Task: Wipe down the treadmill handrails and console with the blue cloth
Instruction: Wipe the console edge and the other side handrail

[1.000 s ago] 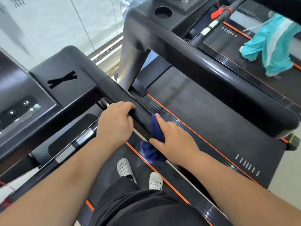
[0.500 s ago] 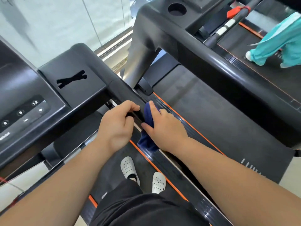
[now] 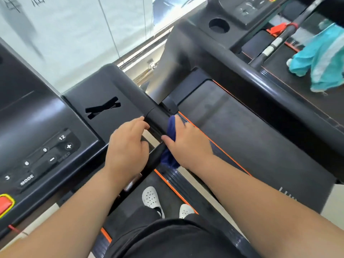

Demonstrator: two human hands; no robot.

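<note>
The black right handrail (image 3: 157,119) of my treadmill runs from the console (image 3: 46,138) down toward me. My right hand (image 3: 188,144) wraps the dark blue cloth (image 3: 172,127) around the rail's outer side, near where the rail joins the console; part of the cloth hangs below my palm. On the rail's inner side, my left hand (image 3: 128,149) lies with its fingers reaching onto the rail, holding nothing that I can see. The console has speed buttons and a black tape cross (image 3: 103,108).
A second treadmill (image 3: 251,75) stands close on the right, its handrail and cup holder (image 3: 218,25) nearby. A person in teal trousers (image 3: 320,58) walks on a further belt. A glass wall (image 3: 74,34) is ahead. My white shoes (image 3: 151,198) stand on the belt.
Both hands have slid up the handrail toward the console, the right one carrying the cloth along the rail. My view has tilted up, showing more of the console.
</note>
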